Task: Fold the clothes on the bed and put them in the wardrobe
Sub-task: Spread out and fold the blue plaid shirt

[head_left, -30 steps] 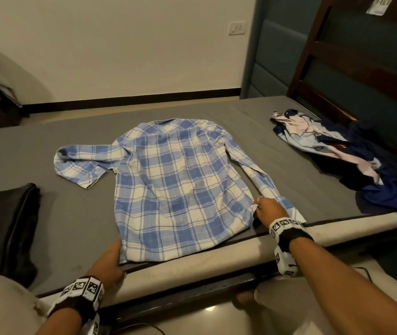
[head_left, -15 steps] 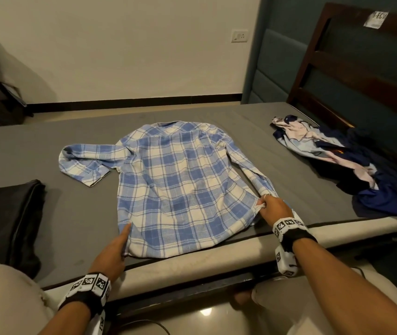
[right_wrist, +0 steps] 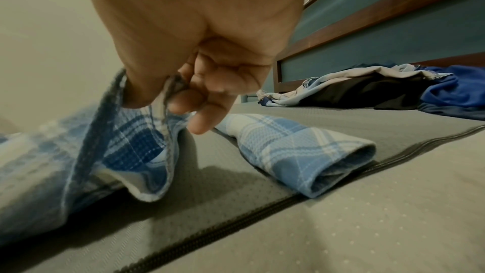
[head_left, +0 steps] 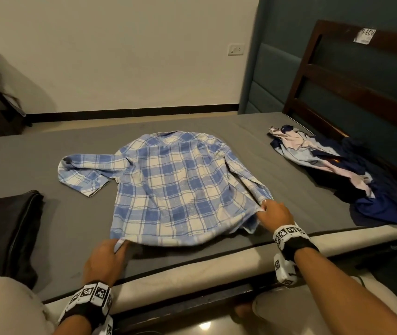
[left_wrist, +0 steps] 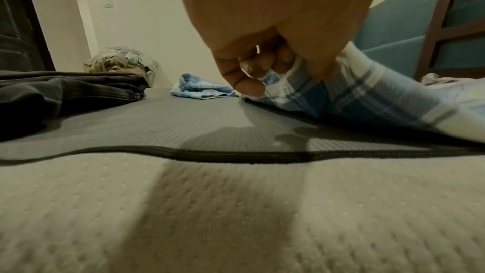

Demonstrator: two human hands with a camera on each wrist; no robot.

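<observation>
Blue-and-white plaid shirt (head_left: 175, 187) spread back-up across the middle of the grey bed (head_left: 47, 213), collar toward the far wall, hem toward the near edge. Left hand (head_left: 103, 259) pinching the near left hem corner, thumb and curled fingers (left_wrist: 249, 84) clamped on the cloth. Right hand (head_left: 274, 215) pinching the near right hem corner, that edge lifted clear of the mattress. Both grips closed on fabric. Left sleeve bent and lying flat; right sleeve cuff (right_wrist: 328, 159) resting beside the right hand at the mattress edge. Loose heap of navy, pale-blue and pink clothes (head_left: 352, 175) well apart, near the wooden headboard (head_left: 361, 97). Folded dark garment (head_left: 2, 235) at the left.
</observation>
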